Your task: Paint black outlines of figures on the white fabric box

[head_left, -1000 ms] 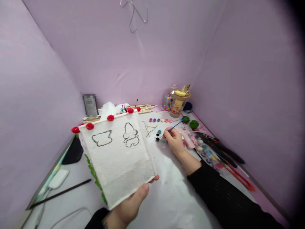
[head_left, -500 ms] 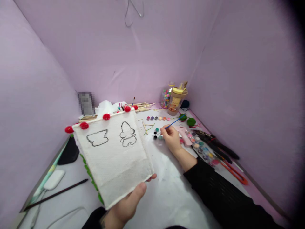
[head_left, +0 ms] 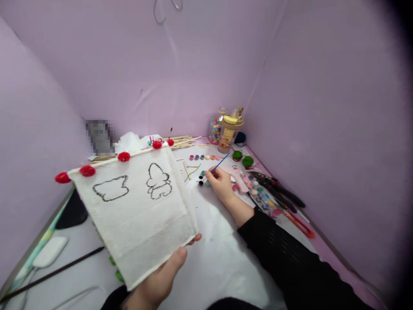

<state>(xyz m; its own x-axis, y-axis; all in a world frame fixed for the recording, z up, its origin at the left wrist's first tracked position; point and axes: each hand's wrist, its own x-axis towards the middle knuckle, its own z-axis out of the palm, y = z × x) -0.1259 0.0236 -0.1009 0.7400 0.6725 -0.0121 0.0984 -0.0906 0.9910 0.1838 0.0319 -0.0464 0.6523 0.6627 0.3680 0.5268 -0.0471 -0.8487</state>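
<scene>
My left hand (head_left: 164, 273) grips the lower edge of a white fabric panel (head_left: 145, 232), thumb in front and fingertips showing at its right corner. Two black outlines are drawn on the panel: a wavy-edged shape at left and a figure with a pointed top at right. Red pom-poms (head_left: 124, 156) line its top edge, and green trim (head_left: 119, 275) shows along its left side. Between the closed fingers of my right hand (head_left: 221, 183) is a thin blue paintbrush (head_left: 220, 162). Its tip is by the small black paint pots (head_left: 201, 183), though contact is hard to make out.
A row of paint pots (head_left: 202, 157), thin sticks (head_left: 185, 141) and a lidded cup (head_left: 229, 133) stand at the back. Green yarn balls (head_left: 247, 161), pliers (head_left: 280, 189) and an orange-handled tool (head_left: 300, 224) lie right. A white case (head_left: 50, 252) and dark rod (head_left: 54, 272) lie left.
The whole view has shifted, so things appear farther left. Both hands keep their holds, and the brush remains near the black paint pots. The panel looks slightly nearer and turned.
</scene>
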